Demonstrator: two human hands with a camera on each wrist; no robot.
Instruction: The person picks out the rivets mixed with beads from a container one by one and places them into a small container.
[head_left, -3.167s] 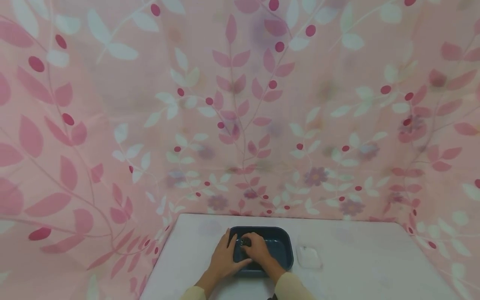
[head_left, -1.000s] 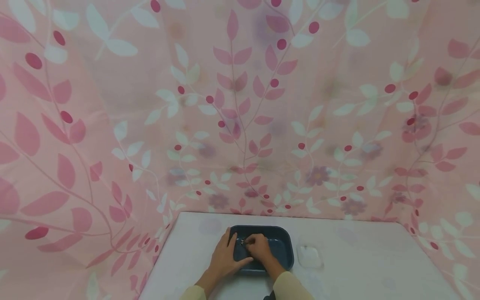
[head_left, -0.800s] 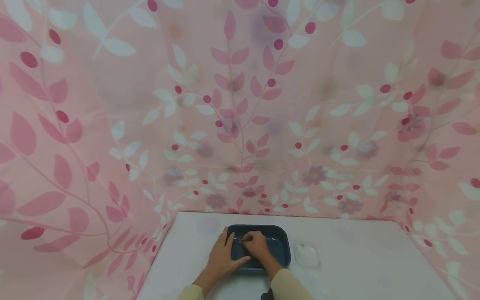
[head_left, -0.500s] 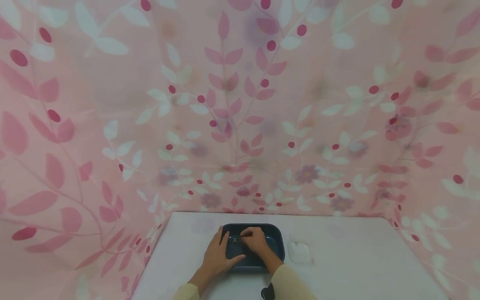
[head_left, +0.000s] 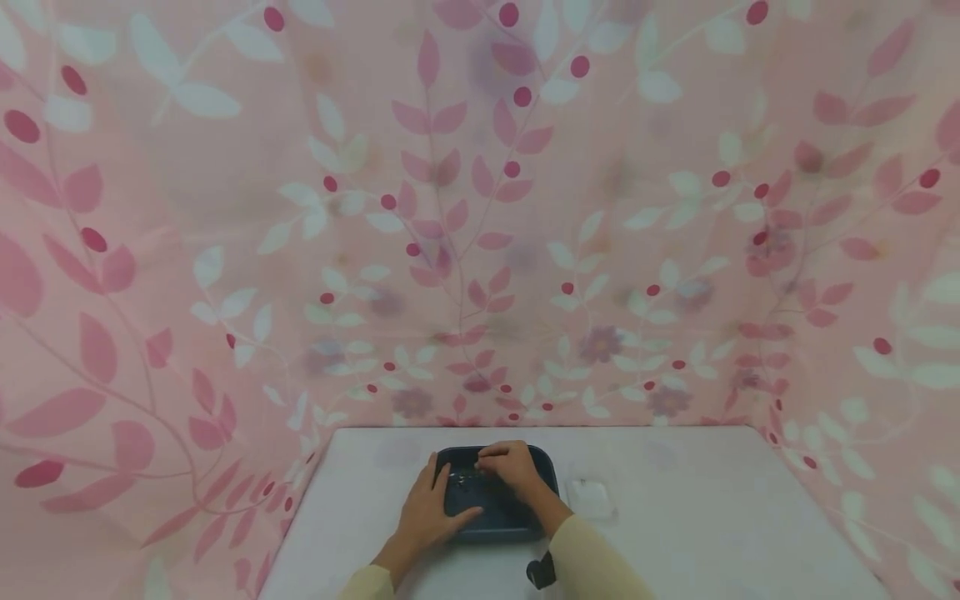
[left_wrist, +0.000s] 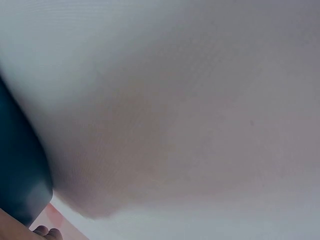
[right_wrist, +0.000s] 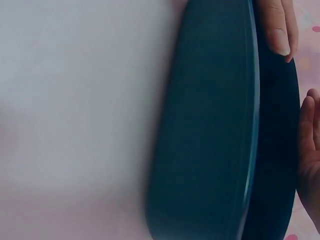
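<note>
A dark blue rectangular dish (head_left: 502,533) stands on the white table. My left hand (head_left: 427,510) rests at its left side, fingers spread straight along the rim and thumb reaching across the front part. Over the back of the dish, my right hand (head_left: 512,468) pinches with thumb and fingertips at the end of a thin shiny strand (head_left: 459,477), which lies toward the left hand; its exact kind cannot be made out. In the right wrist view, the right fingers (right_wrist: 277,35) dip over the rim of the dish, and their tips' hold is hidden.
Right of the dish lies a small clear plastic square piece (head_left: 592,498), like a box or lid. A dark device (head_left: 542,571) sits at the right wrist. Pink floral cloth (head_left: 480,250) hangs behind and beside the table (head_left: 690,508).
My right hand has moved back and to the right within the dish, away from the left fingers. The dark lump seen at its fingertips earlier no longer shows. My left hand stays put.
</note>
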